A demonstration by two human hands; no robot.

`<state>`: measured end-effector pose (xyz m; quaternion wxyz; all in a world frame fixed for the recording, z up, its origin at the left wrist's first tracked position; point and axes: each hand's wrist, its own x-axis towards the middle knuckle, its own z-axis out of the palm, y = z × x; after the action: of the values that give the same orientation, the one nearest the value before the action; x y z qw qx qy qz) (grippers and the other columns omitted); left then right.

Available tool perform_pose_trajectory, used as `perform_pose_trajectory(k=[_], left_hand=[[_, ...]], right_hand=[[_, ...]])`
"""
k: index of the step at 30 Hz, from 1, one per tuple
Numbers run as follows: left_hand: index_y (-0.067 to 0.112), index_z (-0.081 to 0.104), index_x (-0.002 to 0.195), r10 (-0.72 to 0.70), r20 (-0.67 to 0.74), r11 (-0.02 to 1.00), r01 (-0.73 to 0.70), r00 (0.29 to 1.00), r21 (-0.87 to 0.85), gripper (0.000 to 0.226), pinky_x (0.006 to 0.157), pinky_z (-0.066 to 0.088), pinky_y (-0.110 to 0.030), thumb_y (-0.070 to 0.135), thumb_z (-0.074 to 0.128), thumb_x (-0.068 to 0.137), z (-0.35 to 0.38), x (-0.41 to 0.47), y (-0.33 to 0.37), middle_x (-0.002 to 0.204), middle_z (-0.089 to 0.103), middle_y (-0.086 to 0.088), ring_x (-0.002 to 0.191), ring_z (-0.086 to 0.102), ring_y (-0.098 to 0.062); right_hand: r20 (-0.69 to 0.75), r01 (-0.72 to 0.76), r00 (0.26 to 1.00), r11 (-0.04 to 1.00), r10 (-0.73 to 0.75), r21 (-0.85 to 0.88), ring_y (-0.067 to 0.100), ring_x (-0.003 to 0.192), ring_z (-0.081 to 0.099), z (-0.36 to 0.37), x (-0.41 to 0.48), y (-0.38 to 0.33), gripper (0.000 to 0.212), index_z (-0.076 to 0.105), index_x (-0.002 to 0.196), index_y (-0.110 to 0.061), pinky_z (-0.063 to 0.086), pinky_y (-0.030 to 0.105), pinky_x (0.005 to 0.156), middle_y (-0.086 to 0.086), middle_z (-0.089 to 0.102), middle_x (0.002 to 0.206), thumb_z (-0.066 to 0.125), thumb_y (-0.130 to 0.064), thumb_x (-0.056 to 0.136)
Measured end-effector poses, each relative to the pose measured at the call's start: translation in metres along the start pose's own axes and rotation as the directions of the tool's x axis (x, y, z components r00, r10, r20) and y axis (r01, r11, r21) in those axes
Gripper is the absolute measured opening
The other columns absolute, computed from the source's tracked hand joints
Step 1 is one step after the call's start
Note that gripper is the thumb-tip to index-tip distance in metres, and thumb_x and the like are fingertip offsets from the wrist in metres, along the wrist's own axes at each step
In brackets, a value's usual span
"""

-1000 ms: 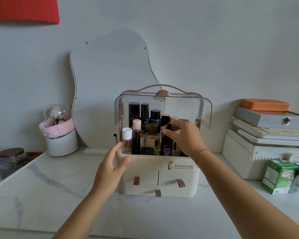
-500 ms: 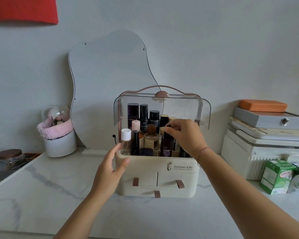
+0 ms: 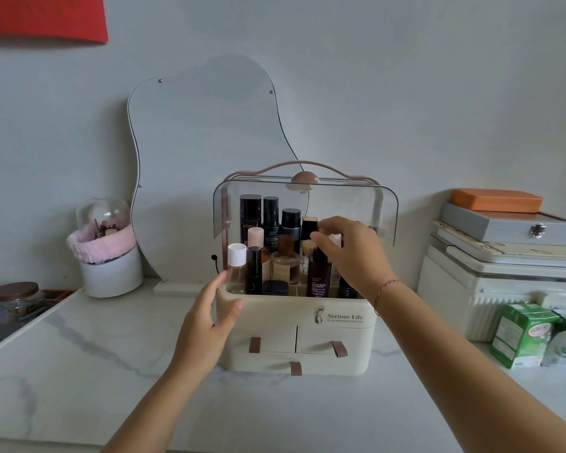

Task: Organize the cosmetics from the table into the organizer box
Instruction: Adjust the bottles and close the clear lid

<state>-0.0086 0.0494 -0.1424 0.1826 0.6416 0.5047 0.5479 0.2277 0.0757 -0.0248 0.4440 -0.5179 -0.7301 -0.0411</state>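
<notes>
Steadying organizer box (image 3: 311, 335) corner with left hand (image 3: 209, 317), grip apart, right hand (image 3: 353, 256) pinching dark bottle (image 3: 319, 273) top inside

Pale grey wall (image 3: 406, 76) behind a white marble table (image 3: 79, 371), in soft, even light.
A wavy mirror (image 3: 203, 165) leans on the wall; a red sheet (image 3: 43, 16) hangs top left. Stacked cases (image 3: 504, 256) sit right, a white pot (image 3: 111, 273) and a jar (image 3: 12, 304) left.
</notes>
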Motion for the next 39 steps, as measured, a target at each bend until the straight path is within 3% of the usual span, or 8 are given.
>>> perform_pose_trajectory(k=[4, 7, 11, 20, 24, 27, 32, 39], left_hand=[[0.035, 0.035, 0.14, -0.024, 0.004, 1.0, 0.024, 1.0, -0.014, 0.067, 0.101, 0.03, -0.024, 0.055, 0.051, 0.078, 0.001, -0.001, 0.001, 0.147, 0.038, 0.012, 0.135, 0.033, -0.009], [0.035, 0.035, 0.141, -0.033, 0.015, 0.999, 0.033, 0.999, -0.026, 0.068, 0.101, 0.03, -0.024, 0.055, 0.051, 0.078, 0.001, -0.002, 0.002, 0.148, 0.038, 0.012, 0.136, 0.032, -0.009], [0.034, 0.033, 0.142, -0.01, 0.024, 1.0, 0.01, 1.0, -0.025, 0.07, 0.101, 0.028, -0.022, 0.055, 0.051, 0.078, 0.001, -0.003, 0.002, 0.148, 0.037, 0.012, 0.136, 0.03, -0.007], [0.043, 0.031, 0.139, -0.022, 0.037, 0.997, 0.024, 0.999, -0.067, 0.065, 0.092, 0.027, -0.006, 0.055, 0.054, 0.08, 0.001, -0.003, 0.0, 0.146, 0.036, 0.019, 0.131, 0.031, 0.002], [0.057, 0.029, 0.129, 0.009, 0.058, 0.997, -0.005, 0.998, -0.071, 0.057, 0.083, 0.028, 0.005, 0.056, 0.055, 0.079, -0.002, -0.005, 0.0, 0.139, 0.034, 0.032, 0.119, 0.03, 0.024], [0.06, 0.026, 0.131, 0.049, 0.076, 0.997, -0.045, 0.996, -0.055, 0.056, 0.087, 0.028, 0.005, 0.054, 0.054, 0.083, -0.005, -0.008, -0.002, 0.139, 0.03, 0.037, 0.123, 0.025, 0.025], [0.052, 0.025, 0.138, 0.065, 0.076, 0.997, -0.063, 0.995, -0.034, 0.06, 0.092, 0.026, -0.001, 0.053, 0.053, 0.085, -0.006, -0.008, -0.004, 0.142, 0.029, 0.037, 0.129, 0.025, 0.018], [0.05, 0.023, 0.139, 0.052, 0.089, 0.999, -0.051, 0.995, -0.021, 0.061, 0.093, 0.023, -0.001, 0.051, 0.052, 0.086, -0.006, -0.008, -0.006, 0.143, 0.025, 0.037, 0.13, 0.026, 0.013]], right_hand=[[0.168, 0.174, 0.976, 0.96, -0.138, -0.221, 0.018, 0.113, 0.055, 0.008, 0.011, -0.015, 0.047, 0.053, 0.129, -0.02, 0.048, 0.031, 0.091, -0.001, 0.059, 0.127, 0.047, -0.048, 0.092], [0.294, 0.165, 0.953, 0.945, -0.079, -0.283, 0.018, 0.093, 0.063, 0.012, 0.014, -0.016, 0.039, 0.058, 0.12, -0.02, 0.055, 0.033, 0.078, 0.001, 0.066, 0.109, 0.047, -0.045, 0.092], [0.295, 0.17, 0.952, 0.94, -0.08, -0.296, 0.013, 0.076, 0.062, 0.013, 0.013, -0.011, 0.032, 0.061, 0.111, -0.021, 0.056, 0.032, 0.069, -0.002, 0.068, 0.092, 0.047, -0.043, 0.093], [0.3, 0.278, 0.937, 0.904, -0.18, -0.326, 0.018, 0.098, 0.062, 0.025, 0.024, -0.036, 0.045, 0.052, 0.129, -0.023, 0.053, 0.034, 0.081, -0.001, 0.063, 0.117, 0.047, -0.046, 0.092], [0.388, 0.359, 0.899, 0.849, -0.203, -0.388, 0.018, 0.097, 0.062, 0.034, 0.027, -0.045, 0.041, 0.055, 0.124, -0.021, 0.052, 0.03, 0.075, 0.0, 0.065, 0.115, 0.045, -0.046, 0.093], [0.378, 0.339, 0.906, 0.862, -0.191, -0.377, 0.019, 0.1, 0.062, 0.037, 0.029, -0.044, 0.044, 0.052, 0.128, -0.022, 0.047, 0.029, 0.072, 0.0, 0.063, 0.12, 0.046, -0.047, 0.092], [0.326, 0.255, 0.937, 0.881, -0.124, -0.398, 0.025, 0.132, 0.041, 0.037, 0.045, -0.04, 0.062, 0.033, 0.143, -0.017, 0.035, 0.039, 0.106, 0.003, 0.034, 0.15, 0.045, -0.05, 0.092], [0.384, 0.167, 0.923, 0.888, 0.011, -0.428, 0.026, 0.123, 0.05, 0.033, 0.047, -0.034, 0.062, 0.034, 0.141, -0.016, 0.044, 0.041, 0.099, 0.002, 0.04, 0.146, 0.038, -0.055, 0.093]])
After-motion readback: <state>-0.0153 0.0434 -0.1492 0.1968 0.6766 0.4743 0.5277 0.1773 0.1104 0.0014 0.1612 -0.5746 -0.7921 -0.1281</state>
